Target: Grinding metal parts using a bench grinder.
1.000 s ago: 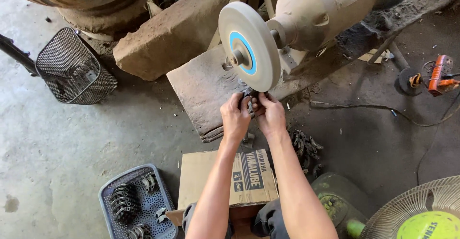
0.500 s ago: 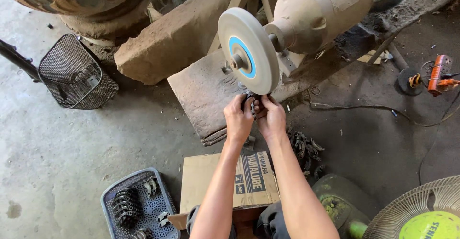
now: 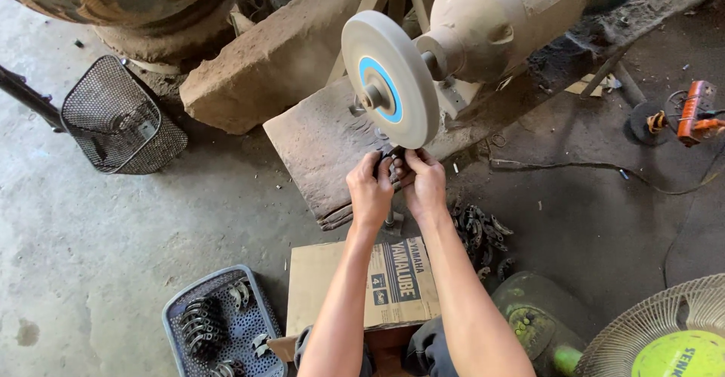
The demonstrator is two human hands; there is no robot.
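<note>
Both bare forearms rise from the bottom centre of the frame and converge toward the middle; the left hand [image 3: 370, 192] sits just left of centre, knuckles up, fingers curled inward toward the other; the right hand [image 3: 425, 184] lies just beside it, a little higher, fingers likewise bent; the fingertips of the two hands meet, pinched closed between them; wrists straight, elbows out of view.

Concrete floor [image 3: 91, 218]: baskets, cardboard box [image 3: 362, 282]

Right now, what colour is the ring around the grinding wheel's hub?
Blue, on the grey grinding wheel, head view.
</note>
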